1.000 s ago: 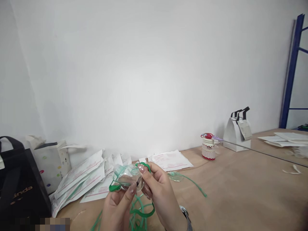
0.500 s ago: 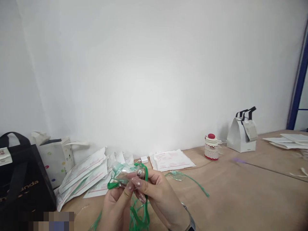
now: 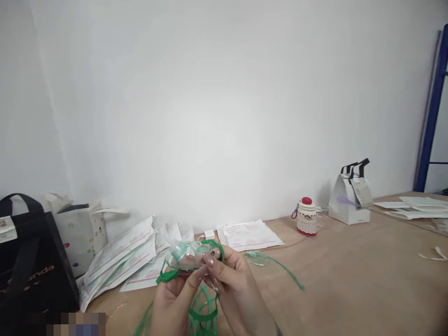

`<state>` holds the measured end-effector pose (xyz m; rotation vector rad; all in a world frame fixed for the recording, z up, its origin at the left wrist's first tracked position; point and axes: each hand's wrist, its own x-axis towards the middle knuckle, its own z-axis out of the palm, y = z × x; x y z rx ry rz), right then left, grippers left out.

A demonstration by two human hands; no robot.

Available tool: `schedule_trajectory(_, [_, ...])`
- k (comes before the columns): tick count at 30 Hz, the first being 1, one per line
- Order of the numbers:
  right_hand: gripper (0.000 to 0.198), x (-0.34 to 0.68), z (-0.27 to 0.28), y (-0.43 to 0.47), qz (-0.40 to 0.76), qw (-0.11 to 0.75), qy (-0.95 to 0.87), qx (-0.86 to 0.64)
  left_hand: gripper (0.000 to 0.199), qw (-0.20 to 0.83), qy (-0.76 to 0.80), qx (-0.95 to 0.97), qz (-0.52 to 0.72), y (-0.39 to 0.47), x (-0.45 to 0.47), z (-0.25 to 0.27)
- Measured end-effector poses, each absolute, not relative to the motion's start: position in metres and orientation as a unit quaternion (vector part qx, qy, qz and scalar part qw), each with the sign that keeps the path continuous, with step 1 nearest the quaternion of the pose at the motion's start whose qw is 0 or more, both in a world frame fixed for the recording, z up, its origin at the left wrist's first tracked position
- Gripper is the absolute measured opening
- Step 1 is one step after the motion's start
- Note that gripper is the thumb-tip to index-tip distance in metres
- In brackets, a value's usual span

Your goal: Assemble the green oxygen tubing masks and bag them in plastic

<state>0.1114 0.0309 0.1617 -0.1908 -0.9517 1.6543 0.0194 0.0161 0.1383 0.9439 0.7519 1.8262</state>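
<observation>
A clear plastic oxygen mask (image 3: 185,255) is held up above the table between both hands. My left hand (image 3: 177,296) is closed on its lower left side, thumb pressed to the rim. My right hand (image 3: 234,280) pinches the right end, its thumb near the left thumb. A green elastic strap (image 3: 168,276) loops around the mask's left end and over the right end. Below the hands, green strap and pale green tubing (image 3: 203,305) bunch together, partly hidden by the wrists. Beyond the right hand lies a small clear piece (image 3: 259,258) with a green strip (image 3: 287,270) trailing from it.
White packets with pink print (image 3: 121,263) are piled at left, beside a black bag (image 3: 35,261) and a dotted bag (image 3: 82,235). Against the wall are a flat packet (image 3: 250,234), a red-topped jar (image 3: 307,219) and a white bag (image 3: 348,200). Papers (image 3: 416,206) lie far right.
The mask has tilted and shifted slightly right in my hands. The strap that hung along my right fingers has moved, showing more of the tubing below. My view has shifted slightly.
</observation>
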Motion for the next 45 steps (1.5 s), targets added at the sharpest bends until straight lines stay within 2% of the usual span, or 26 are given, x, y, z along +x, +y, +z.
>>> schedule_trajectory(4, [0.018,0.12,0.167,0.025,0.656,0.59,-0.457,-0.107,0.024,0.479,0.303,0.412,0.713,0.018,0.016,0.14])
schedule_trajectory(8, [0.012,0.137,0.173,0.029,0.513,0.596,-0.6,-0.149,0.041,0.479,0.317,0.475,0.666,0.025,-0.009,0.141])
schedule_trajectory(11, [0.007,0.151,0.179,0.028,0.447,0.558,-0.681,-0.155,0.034,0.432,0.383,0.436,0.69,0.025,-0.03,0.143])
schedule_trajectory(15, [0.008,0.159,0.183,0.025,0.498,0.494,-0.697,-0.152,0.033,0.306,0.454,0.402,0.734,0.012,-0.037,0.15])
schedule_trajectory(17, [0.007,0.158,0.182,0.025,0.532,0.469,-0.687,-0.157,0.034,0.294,0.434,0.421,0.74,0.004,-0.029,0.154])
schedule_trajectory(21, [0.008,0.154,0.179,0.027,0.586,0.442,-0.661,-0.159,0.046,0.424,0.342,0.505,0.67,-0.006,-0.003,0.161])
schedule_trajectory(23, [0.011,0.153,0.179,0.029,0.609,0.442,-0.639,-0.158,0.043,0.493,0.303,0.532,0.618,-0.008,0.005,0.162])
schedule_trajectory(26, [0.014,0.15,0.178,0.032,0.633,0.441,-0.619,-0.152,0.033,0.539,0.278,0.525,0.597,-0.008,0.008,0.164])
schedule_trajectory(30, [0.019,0.144,0.178,0.032,0.622,0.459,-0.618,-0.143,0.026,0.555,0.304,0.494,0.597,-0.008,0.008,0.166])
schedule_trajectory(33, [0.023,0.138,0.176,0.032,0.616,0.472,-0.617,-0.132,0.028,0.546,0.323,0.477,0.608,-0.01,0.01,0.167])
schedule_trajectory(40, [0.025,0.128,0.166,0.04,0.644,0.501,-0.567,-0.115,0.017,0.511,0.336,0.478,0.63,-0.009,0.006,0.165])
schedule_trajectory(45, [0.044,0.125,0.164,0.042,0.658,0.531,-0.524,-0.102,0.019,0.493,0.333,0.484,0.642,-0.011,0.012,0.166])
